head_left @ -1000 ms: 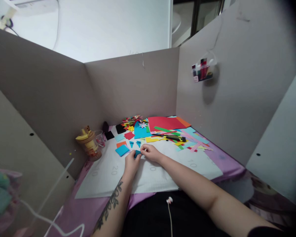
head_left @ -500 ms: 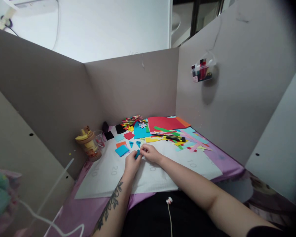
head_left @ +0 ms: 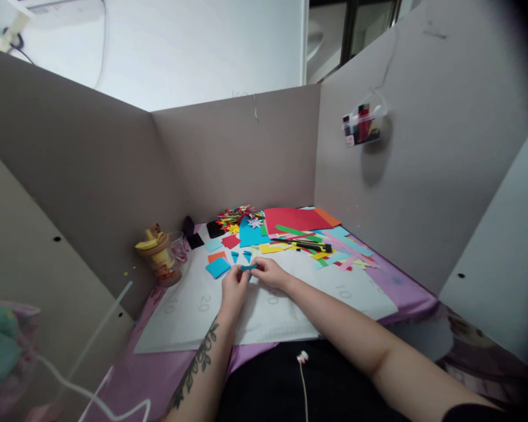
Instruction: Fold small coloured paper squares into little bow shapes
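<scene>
A small piece of blue paper (head_left: 249, 268) is held between my two hands, just above the white sheet (head_left: 290, 316). My left hand (head_left: 234, 282) pinches its left end, and the fingertips of my right hand (head_left: 267, 272) grip its right end. Just beyond my fingers lie two small folded blue paper pieces (head_left: 247, 257), side by side. To the left of my left hand rests a stack of blue paper squares (head_left: 218, 268), with an orange square (head_left: 216, 257) behind it. My fingers hide part of the held paper.
A yellow-and-black utility knife (head_left: 310, 246) lies among coloured paper strips (head_left: 347, 252) on the right. Red sheets (head_left: 294, 220) and a pile of folded paper stars (head_left: 235, 217) sit at the back. A yellow-lidded cup (head_left: 158, 258) stands left. Grey panels (head_left: 233, 152) enclose the table.
The blue paper has turned and now stretches level between both hands, with more of it showing. My left hand has shifted slightly up and left.
</scene>
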The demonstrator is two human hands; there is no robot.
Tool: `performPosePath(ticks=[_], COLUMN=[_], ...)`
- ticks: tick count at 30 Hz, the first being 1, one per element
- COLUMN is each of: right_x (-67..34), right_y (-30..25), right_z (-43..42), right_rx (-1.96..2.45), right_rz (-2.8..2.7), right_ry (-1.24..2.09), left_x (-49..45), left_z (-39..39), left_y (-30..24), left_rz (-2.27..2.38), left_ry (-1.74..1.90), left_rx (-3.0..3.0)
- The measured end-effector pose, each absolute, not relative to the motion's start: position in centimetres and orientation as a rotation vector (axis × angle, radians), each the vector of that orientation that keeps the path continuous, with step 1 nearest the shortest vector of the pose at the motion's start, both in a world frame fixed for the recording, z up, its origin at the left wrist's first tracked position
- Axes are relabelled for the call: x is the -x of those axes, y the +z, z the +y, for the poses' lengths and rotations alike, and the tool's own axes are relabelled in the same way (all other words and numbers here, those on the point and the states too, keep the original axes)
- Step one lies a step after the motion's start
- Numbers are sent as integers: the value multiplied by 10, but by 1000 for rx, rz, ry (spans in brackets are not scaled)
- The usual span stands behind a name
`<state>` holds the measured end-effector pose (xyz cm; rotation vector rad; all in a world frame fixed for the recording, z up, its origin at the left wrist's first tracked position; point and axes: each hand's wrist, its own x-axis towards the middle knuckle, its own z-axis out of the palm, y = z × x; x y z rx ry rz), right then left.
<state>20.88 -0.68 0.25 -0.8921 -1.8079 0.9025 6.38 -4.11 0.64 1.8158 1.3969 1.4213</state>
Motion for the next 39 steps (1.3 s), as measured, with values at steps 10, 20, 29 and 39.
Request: performPosePath(ticks=[10, 20, 29, 39], right_x=[-209, -209, -207, -205], right_y=[2, 1, 2, 1], right_z=[-3, -2, -6, -7], right_rx=[848, 891, 926, 849], right_rz=[-1679, -1695, -1712, -1622], right_ry=[1000, 952, 994, 1212], left_x=[-65, -66, -64, -64], left_z=[-44, -45, -40, -41], left_y=[10, 12, 8, 10], left_rz=[1347, 1376, 1345, 1291], left_ry=[1310, 1345, 1440, 1412], left_rx=[-1838, -1829, -1770, -1687])
